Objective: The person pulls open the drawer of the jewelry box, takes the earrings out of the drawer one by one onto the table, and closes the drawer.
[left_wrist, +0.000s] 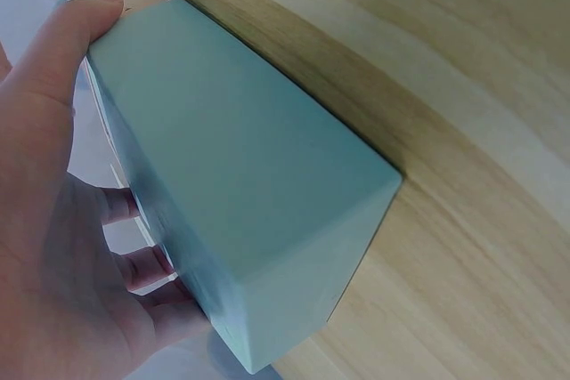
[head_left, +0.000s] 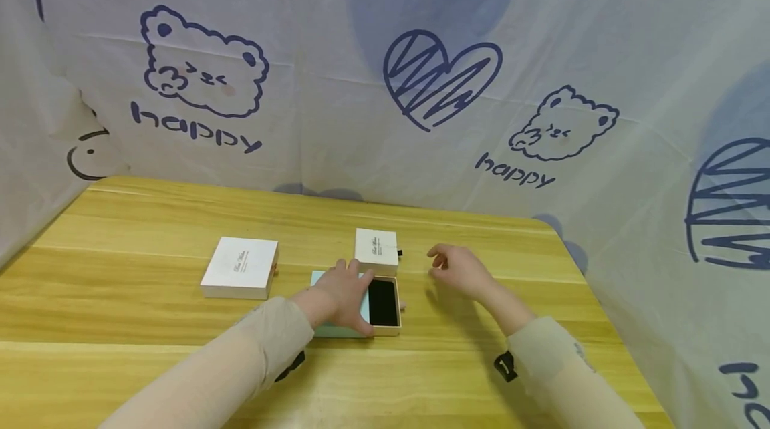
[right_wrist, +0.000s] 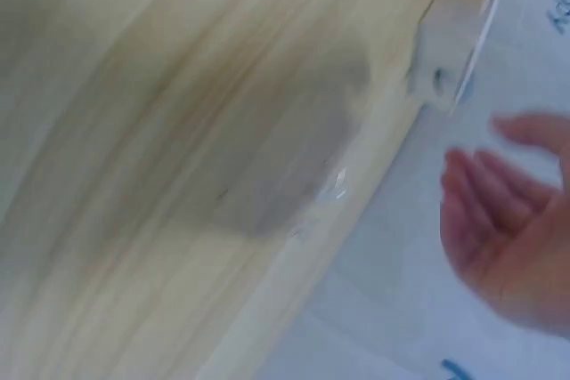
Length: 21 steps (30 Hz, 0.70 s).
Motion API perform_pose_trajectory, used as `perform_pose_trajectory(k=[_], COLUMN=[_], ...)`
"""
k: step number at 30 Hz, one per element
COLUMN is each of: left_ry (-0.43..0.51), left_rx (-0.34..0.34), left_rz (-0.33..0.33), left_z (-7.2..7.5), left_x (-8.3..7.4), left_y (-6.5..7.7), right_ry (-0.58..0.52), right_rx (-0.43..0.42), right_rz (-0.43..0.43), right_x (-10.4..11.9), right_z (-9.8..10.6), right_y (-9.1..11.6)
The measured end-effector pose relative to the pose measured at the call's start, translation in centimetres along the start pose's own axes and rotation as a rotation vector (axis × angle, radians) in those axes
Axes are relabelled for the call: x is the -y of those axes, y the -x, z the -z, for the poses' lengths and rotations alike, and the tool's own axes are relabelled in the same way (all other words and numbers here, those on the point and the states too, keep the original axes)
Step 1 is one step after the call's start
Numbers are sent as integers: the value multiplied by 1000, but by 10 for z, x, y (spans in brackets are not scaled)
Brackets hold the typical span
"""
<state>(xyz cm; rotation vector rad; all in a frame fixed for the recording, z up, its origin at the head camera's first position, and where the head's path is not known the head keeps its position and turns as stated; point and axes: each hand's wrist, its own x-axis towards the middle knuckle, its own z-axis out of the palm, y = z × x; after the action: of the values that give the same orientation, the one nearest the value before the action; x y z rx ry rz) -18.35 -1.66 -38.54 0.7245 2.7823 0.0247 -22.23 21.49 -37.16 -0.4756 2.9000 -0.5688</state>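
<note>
A pale blue-green drawer box (head_left: 339, 331) lies on the table with its cream inner drawer (head_left: 386, 331) partly out to the right, showing a black interior. My left hand (head_left: 343, 295) spans the sleeve from above and holds it, thumb at the near edge, fingers toward the far side. In the left wrist view the thumb rests at the drawer end of the blue-green box (left_wrist: 258, 140). Right of the drawer, my right hand (head_left: 460, 270) hovers above the table, apart from the box, fingers loosely curled around nothing. The right wrist view is blurred there.
A small white box (head_left: 375, 245) with a dark tab stands just behind the blue-green one. Another white box (head_left: 240, 265) with printed lettering sits to the left. A white printed cloth (head_left: 337, 148) hangs behind the wooden table (head_left: 150, 322).
</note>
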Motion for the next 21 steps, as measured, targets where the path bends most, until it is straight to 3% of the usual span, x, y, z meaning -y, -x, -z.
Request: perform_pose_trajectory(k=[4, 9, 17, 21], left_ry=[-5, 6, 0, 48], left_rx=[-4, -10, -18, -17], left_rz=[2, 1, -20, -40], left_z=[1, 1, -1, -2], left_x=[0, -1, 2, 7], left_y=[0, 0, 0, 3], right_ry=[-37, -43, 3, 5], right_rx=[153, 317, 348, 348], right_rz=[156, 238, 287, 281], right_x=[14, 25, 28, 28], right_z=[-6, -15, -29, -32], right_y=[3, 8, 8, 7])
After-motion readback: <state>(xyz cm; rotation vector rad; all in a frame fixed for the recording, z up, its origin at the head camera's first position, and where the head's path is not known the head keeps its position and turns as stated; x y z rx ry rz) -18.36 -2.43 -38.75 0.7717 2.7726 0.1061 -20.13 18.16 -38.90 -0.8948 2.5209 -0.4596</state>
